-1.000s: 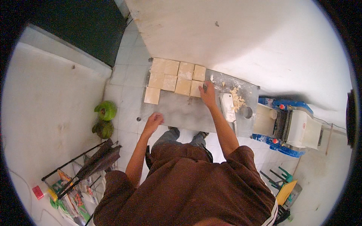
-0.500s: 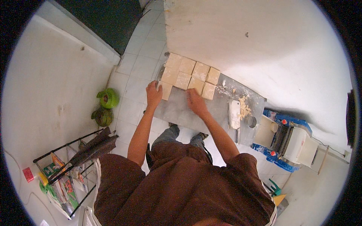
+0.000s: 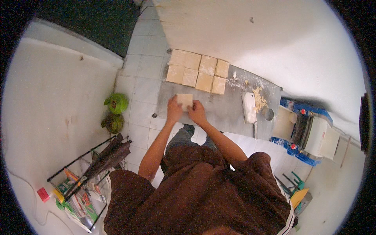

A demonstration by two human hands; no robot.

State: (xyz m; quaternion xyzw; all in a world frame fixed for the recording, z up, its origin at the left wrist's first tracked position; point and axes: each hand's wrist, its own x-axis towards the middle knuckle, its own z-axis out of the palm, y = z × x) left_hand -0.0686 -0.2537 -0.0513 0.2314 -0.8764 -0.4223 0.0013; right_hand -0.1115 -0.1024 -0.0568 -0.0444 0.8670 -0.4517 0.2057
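Between my two hands is a pale square of dough (image 3: 185, 99), at the near part of the grey table (image 3: 219, 105). My left hand (image 3: 174, 109) grips its left side with fingers curled. On the opposite side my right hand (image 3: 197, 112) pinches the near right corner. Whether the square is lifted or resting on the table, I cannot tell. Beyond it, several floury dough squares (image 3: 204, 82) lie edge to edge in two rows along the far left of the table.
To the right lie a broad-bladed cleaver (image 3: 249, 106), dough scraps (image 3: 259, 100) and a round metal cutter (image 3: 268, 114). A blue-and-white roller machine (image 3: 303, 131) stands past the table's right end. Green gas cylinders (image 3: 118, 103) and a wire rack (image 3: 88, 182) are on the left.
The square at the near left of the group has come toward me and is now between both hands. My right hand has left the rows and moved in beside my left.
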